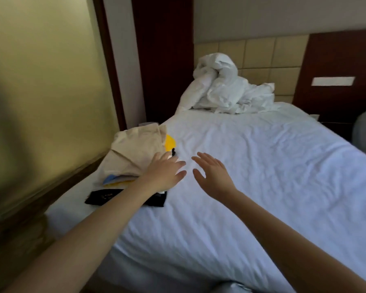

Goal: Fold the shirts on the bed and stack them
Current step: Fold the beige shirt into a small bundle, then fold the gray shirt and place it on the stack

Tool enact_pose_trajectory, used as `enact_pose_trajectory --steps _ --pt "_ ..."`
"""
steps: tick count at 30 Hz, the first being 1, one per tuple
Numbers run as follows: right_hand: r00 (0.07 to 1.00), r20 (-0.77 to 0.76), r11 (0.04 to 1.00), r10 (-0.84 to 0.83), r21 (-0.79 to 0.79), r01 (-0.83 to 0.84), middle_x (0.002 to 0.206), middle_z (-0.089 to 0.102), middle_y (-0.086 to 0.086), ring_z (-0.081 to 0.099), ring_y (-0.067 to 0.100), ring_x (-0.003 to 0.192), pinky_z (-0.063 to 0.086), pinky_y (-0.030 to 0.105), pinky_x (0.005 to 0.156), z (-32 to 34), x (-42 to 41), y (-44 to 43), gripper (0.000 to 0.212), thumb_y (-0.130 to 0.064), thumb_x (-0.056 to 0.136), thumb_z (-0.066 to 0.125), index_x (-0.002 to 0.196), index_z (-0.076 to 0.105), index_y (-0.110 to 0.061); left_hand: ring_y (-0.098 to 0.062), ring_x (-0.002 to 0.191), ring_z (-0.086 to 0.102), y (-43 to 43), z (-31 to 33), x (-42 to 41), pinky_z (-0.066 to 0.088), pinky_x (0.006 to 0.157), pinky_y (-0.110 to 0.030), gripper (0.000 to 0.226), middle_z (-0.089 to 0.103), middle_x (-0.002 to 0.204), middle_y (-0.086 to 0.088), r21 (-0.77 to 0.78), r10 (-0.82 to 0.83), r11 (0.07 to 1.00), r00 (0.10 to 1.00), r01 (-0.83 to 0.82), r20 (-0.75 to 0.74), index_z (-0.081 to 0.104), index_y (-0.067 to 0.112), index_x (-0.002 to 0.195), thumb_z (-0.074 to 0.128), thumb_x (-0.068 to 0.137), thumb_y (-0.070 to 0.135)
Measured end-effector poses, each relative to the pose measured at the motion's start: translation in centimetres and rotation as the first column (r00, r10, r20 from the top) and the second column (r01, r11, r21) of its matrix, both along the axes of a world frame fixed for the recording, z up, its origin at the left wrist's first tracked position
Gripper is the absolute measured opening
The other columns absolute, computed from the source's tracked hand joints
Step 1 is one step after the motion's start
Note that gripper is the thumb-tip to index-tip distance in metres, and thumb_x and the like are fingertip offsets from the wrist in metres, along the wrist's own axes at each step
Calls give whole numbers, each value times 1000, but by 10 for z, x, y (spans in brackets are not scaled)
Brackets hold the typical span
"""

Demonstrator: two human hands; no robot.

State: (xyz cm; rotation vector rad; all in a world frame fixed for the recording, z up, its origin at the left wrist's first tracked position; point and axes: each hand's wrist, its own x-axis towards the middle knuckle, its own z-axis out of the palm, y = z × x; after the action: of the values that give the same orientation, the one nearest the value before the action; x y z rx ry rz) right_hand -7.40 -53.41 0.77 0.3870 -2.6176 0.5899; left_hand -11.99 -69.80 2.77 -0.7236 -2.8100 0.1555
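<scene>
Your left hand point(164, 172), fingers spread, rests on the beige-topped stack of folded shirts point(135, 153); your right hand point(215, 173), fingers spread, hovers beside it.

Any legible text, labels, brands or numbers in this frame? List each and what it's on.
No text can be read in this view.
Black garment: a small pale mark on it, too blurred to read.
White wall plate: no lettering can be made out.

crumpled white duvet point(224, 87) by tan padded headboard point(260, 60), dark wood panel point(163, 60), white wall plate point(333, 81)
</scene>
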Motion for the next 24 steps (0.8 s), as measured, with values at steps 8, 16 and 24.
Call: enact_pose_trajectory --steps 8,16,24 --pt "967 -3 967 -257 3 257 144 44 2 34 18 136 18 27 109 -24 102 140 39 -25 96 47 134 49 -17 -22 124 46 144 -14 57 31 103 -35 43 53 136 1 124 -301 949 951 291 73 46 24 136 30 100 43" --pt "845 48 843 -533 -54 535 122 62 1 54 24 115 34 33 95 -44 204 277 25 -18 93 52 114 64 -14 -19 113 54 299 -39 131 44 92 -33 34 60 124 5 388 -569 799 788 460 236 58 26 122 36 99 38" --pt "661 142 659 -737 -66 749 120 64 3 56 23 114 39 36 98 -63 284 385 26 -15 92 51 114 65 -13 -26 121 48 447 -82 184 41 98 -35 38 53 135 -6 441 -705 696 656 566 271 48 19 134 37 100 31"
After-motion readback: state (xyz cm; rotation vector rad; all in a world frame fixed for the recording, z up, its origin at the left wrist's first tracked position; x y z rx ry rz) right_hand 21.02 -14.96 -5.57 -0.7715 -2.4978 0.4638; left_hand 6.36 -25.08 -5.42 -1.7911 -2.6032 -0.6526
